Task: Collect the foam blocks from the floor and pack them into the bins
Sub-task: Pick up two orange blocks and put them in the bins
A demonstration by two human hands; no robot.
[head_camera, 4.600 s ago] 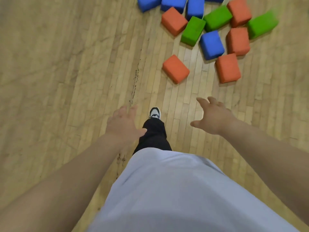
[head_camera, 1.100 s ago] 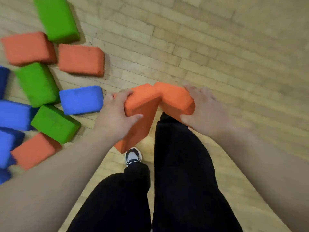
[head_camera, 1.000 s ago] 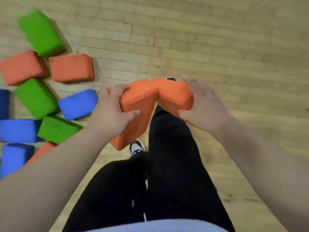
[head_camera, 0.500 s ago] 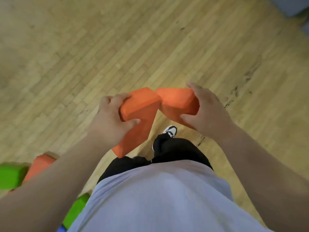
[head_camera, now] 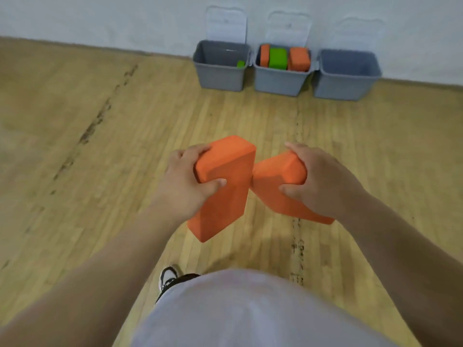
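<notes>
My left hand (head_camera: pixel 186 182) grips the top end of an orange foam block (head_camera: pixel 225 196) that hangs down in front of me. My right hand (head_camera: pixel 318 180) grips a second orange foam block (head_camera: pixel 273 180), tilted, its corner touching the first block. Three grey bins stand against the far wall. The left bin (head_camera: pixel 220 71) shows a bit of green block inside. The middle bin (head_camera: pixel 279 78) holds orange and green blocks up to its rim. Nothing shows inside the right bin (head_camera: pixel 344 80).
Clear lids (head_camera: pixel 226 25) stand upright behind the bins against the pale wall. Bare wooden floor (head_camera: pixel 100 121) with dark scuff lines stretches between me and the bins. My shoe (head_camera: pixel 168 278) shows below the blocks.
My view has swung away from the pile of blocks and up to the wall, so the three bins have come into sight. Both hands still hold their orange blocks.
</notes>
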